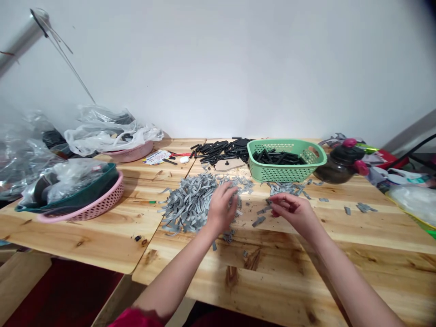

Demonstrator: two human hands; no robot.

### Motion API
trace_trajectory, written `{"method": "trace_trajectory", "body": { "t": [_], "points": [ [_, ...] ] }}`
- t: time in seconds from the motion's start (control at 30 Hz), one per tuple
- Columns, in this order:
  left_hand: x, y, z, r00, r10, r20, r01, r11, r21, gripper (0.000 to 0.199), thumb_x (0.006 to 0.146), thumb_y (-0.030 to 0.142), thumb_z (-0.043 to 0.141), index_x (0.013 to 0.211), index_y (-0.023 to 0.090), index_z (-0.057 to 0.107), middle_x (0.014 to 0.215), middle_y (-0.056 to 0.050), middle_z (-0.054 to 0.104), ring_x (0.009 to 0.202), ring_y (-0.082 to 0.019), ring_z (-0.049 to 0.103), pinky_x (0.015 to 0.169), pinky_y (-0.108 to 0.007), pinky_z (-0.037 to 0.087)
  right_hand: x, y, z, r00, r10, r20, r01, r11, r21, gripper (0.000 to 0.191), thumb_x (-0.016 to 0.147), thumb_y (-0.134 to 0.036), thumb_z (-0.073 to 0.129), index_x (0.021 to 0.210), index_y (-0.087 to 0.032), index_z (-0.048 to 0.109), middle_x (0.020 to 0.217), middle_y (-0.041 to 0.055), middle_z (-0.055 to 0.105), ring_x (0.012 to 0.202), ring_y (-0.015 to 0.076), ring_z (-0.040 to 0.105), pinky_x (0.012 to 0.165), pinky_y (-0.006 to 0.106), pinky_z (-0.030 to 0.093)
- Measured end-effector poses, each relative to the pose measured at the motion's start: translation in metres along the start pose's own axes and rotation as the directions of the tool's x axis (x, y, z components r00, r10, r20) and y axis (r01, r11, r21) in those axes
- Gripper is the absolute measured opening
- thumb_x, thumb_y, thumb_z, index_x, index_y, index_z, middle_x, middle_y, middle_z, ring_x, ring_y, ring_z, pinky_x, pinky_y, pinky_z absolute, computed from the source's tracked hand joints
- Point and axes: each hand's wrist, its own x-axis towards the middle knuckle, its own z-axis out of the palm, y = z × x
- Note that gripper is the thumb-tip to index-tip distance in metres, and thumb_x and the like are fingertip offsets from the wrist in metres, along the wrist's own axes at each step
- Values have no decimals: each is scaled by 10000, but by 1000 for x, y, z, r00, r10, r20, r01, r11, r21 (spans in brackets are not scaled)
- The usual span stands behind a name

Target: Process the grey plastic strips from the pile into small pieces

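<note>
Head view, left hand: the left hand (pixel 223 206) is at the right edge of the strip heap, fingers curved and slightly apart; whether they touch a strip is unclear.
Right hand: the right hand (pixel 295 213) is bent with fingertips drawn near each other, beside a small dark grey bit; I cannot tell whether they grip it.
Grey strips: the heap of grey strips (pixel 189 202) lies on the table just left of the left hand.
Loose pieces: flat grey pieces (pixel 259 221) lie between the hands, with others farther right.
Green basket: beyond the right hand, a perforated green basket (pixel 286 174) contains black sticks (pixel 281 158).
Black pile: more black pieces (pixel 218 151) lie left of that basket.
Right side: a dark round pot (pixel 335 167) with pink knobs stands beside the basket.
Left side: a teal tray (pixel 76 194) with plastic bags sits in a pink basket (pixel 111 197).
Surface: wooden table (pixel 344 277), two panels meeting at a seam.
</note>
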Motion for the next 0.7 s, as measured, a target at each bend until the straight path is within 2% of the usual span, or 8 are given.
{"method": "trace_trajectory", "body": {
  "t": [0.03,0.07,0.1,0.17,0.27,0.33,0.53,0.7],
  "points": [
    [-3,7,3,998,-48,45,56,981,-188,260,884,272,556,1055,164,719,1153,-149,683,1092,-256,617,962,-411,472,-2,-1,6,999,-41,17,41,999,-23,306,761,-408,746,926,-160,674,733,35,666,619,131,639,600,242,565],
    [-5,13,6,978,-131,162,180,923,-341,266,875,339,586,998,158,737,993,-128,725,912,-226,663,816,-341,518,-5,-2,12,996,-79,37,81,995,-51,278,783,-393,729,931,-165,673,772,41,670,638,135,646,594,241,568],
    [-8,19,9,932,-177,317,315,829,-462,293,837,396,638,941,146,751,867,-111,733,776,-204,661,695,-296,511,-8,-3,18,992,-109,57,114,991,-77,251,807,-378,710,940,-169,671,801,44,669,658,138,651,593,240,571],
    [-12,27,12,850,-164,501,480,632,-608,322,765,429,715,840,120,762,746,-91,714,647,-156,611,599,-246,450,-13,-5,29,988,-138,71,145,984,-106,208,842,-354,678,953,-179,664,830,44,663,683,140,656,594,239,577],
    [-15,30,13,800,-221,557,595,408,-693,336,701,417,774,816,103,742,690,-70,694,555,-99,539,548,-217,391,-17,-4,37,991,-114,65,118,991,-56,209,854,-343,671,997,-191,649,827,33,656,681,136,654,593,239,582],
    [-15,29,12,778,-296,554,627,317,-712,360,650,391,818,841,114,691,670,-53,690,518,-82,524,525,-203,375,-17,-3,38,994,-78,75,79,997,-12,208,848,-345,680,978,-184,656,800,33,657,672,133,646,580,229,572],
    [-15,32,7,742,-276,611,670,276,-689,425,622,450,824,744,130,571,613,-24,650,459,-108,565,469,-215,427,-12,-3,35,988,32,152,-59,982,179,278,853,-385,668,1035,-177,693,674,4,595,551,87,545,457,179,487],
    [-14,30,5,731,-341,591,674,229,-702,402,587,385,856,772,85,661,696,-47,671,597,-119,632,621,-245,521,-12,5,33,971,101,219,-159,951,265,234,821,-359,717,963,-173,714,738,38,661,641,111,607,527,186,523]
  ]
}}
